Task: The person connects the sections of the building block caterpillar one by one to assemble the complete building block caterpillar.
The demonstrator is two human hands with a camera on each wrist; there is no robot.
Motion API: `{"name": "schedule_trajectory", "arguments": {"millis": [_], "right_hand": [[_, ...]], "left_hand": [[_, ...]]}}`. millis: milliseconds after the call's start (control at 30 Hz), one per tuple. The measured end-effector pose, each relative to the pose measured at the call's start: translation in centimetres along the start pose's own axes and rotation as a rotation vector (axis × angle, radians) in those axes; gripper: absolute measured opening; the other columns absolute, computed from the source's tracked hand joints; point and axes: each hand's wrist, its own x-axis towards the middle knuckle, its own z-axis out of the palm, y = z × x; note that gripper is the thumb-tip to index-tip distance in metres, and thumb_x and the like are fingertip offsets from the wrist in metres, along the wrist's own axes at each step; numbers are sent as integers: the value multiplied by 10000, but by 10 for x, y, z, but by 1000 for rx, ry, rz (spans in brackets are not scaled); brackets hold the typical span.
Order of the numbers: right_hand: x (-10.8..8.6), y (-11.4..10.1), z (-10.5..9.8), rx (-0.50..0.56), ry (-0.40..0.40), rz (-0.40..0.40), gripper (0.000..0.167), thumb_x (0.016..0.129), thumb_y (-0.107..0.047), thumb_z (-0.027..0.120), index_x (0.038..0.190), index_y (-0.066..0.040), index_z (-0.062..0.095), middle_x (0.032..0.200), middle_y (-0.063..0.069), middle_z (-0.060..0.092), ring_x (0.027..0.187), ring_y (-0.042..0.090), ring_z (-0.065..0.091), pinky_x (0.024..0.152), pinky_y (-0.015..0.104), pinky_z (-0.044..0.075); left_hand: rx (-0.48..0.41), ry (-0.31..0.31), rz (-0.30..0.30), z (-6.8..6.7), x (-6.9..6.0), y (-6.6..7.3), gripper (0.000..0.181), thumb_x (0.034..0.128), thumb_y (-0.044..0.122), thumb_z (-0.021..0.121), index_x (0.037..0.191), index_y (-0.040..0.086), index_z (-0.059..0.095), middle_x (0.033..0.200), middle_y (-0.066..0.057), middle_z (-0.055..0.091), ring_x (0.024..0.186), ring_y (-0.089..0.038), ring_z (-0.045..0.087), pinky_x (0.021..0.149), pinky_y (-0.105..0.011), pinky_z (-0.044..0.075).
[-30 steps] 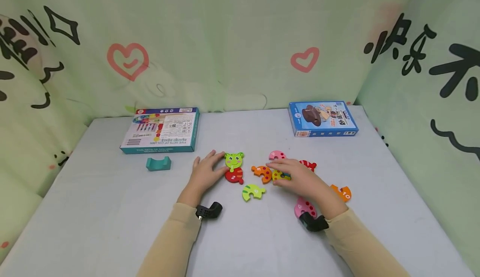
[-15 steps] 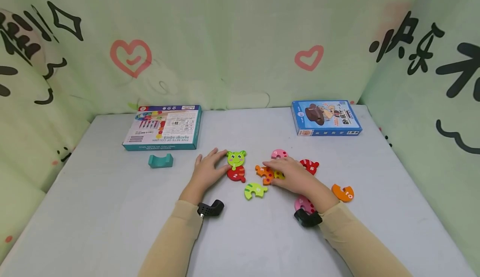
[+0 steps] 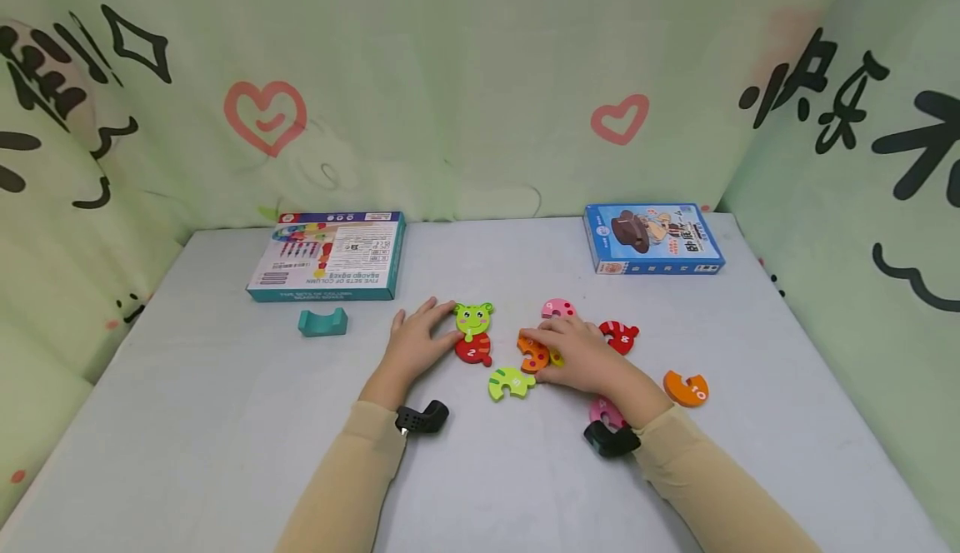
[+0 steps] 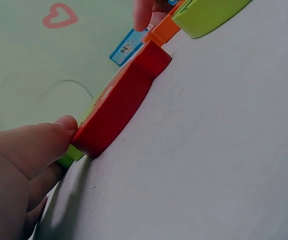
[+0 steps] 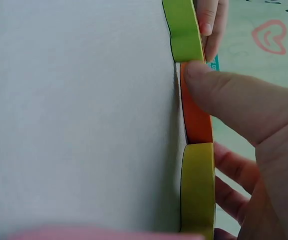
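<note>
A smiling green face piece (image 3: 473,318) lies flat, its chin meeting a red piece (image 3: 472,351) numbered 2, the left hand (image 3: 415,343) touching their left edges. The right hand (image 3: 579,355) pinches an orange spotted piece (image 3: 532,356), which I think touches the half-hidden yellow piece (image 5: 197,190).

The left forearm (image 3: 337,478) slants forward and inward, the right forearm (image 3: 723,478) mirrors it from the other side; both wear tan sleeves (image 3: 367,432) that end at the wrists (image 3: 381,391), leaving the hands bare; the left hand (image 3: 415,345) lies with its fingers fanned and pointing mostly forward, its thumb (image 4: 44,142) reaching inward, well apart from the index finger; the right hand (image 3: 581,356) is turned inward, back upward, its thumb (image 5: 223,92) on the near side and index finger on the far side, bent toward each other in a pinch; the two hands stand apart.
</note>
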Motion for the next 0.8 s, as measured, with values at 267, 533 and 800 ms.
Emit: {"name": "schedule_trajectory", "arguments": {"millis": [267,533,800], "right_hand": [[-1,-4,-1,-2,-5,1,613,743,-246,680,1320,-274,477,1251,43,493,1202,268,373,966,524,345],[-2,-4,-1,-22,1,-2,614,726,-279,702,1303,-296,492,1198,20,516,1168,243,398,972,532,342],[-2,-11,-8,-8,6,31,583,730,-275,708,1275,-235,505,1255,38,505,1192,243,413,991,562,312]], "left_hand": [[2,0,-4,1,1,-1,543,837,428,584,1325,217,477,1390,7,453,1368,-172,280,1121,-525,30],[4,-9,-5,0,1,2,544,839,430,582,1329,223,472,1394,14,448,1369,-168,276,1124,-519,28],[12,-11,-10,1,2,-1,545,839,439,576,1332,232,468,1402,5,438,1371,-172,271,1122,-525,27]]}}
